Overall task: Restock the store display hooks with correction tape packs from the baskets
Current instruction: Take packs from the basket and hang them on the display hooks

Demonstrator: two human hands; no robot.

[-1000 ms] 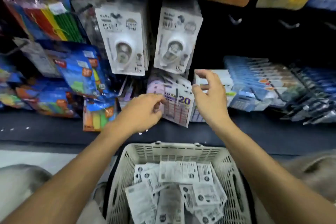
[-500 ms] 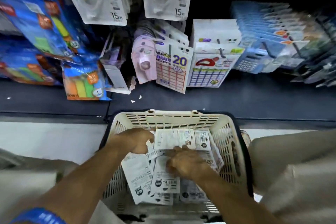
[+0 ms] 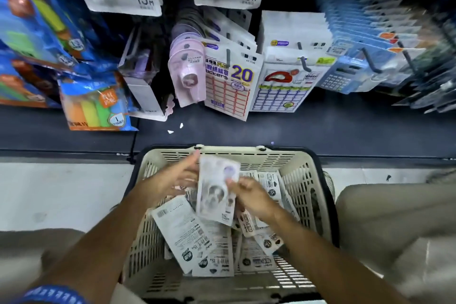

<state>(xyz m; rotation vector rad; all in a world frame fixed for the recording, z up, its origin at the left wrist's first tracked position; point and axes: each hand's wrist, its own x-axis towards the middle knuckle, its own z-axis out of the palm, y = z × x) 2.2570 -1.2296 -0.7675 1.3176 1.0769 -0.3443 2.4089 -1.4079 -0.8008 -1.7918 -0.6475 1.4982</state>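
Basically both hands, left hand (image 3: 172,177) and right hand (image 3: 249,195), held one correction tape pack (image 3: 217,190) face-up above the basket (image 3: 306,180), right fingers pinching its edge, left fingers loosely spread, likely to orient it for hanging.

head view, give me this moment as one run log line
stage: picking stock | left hand: touching pack edge, fingers straight | right hand: pinching correction tape pack | pack: lifted over basket | hooks: not yet reached

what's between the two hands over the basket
One correction tape pack, face up, held between left hand and right hand, in the head view.
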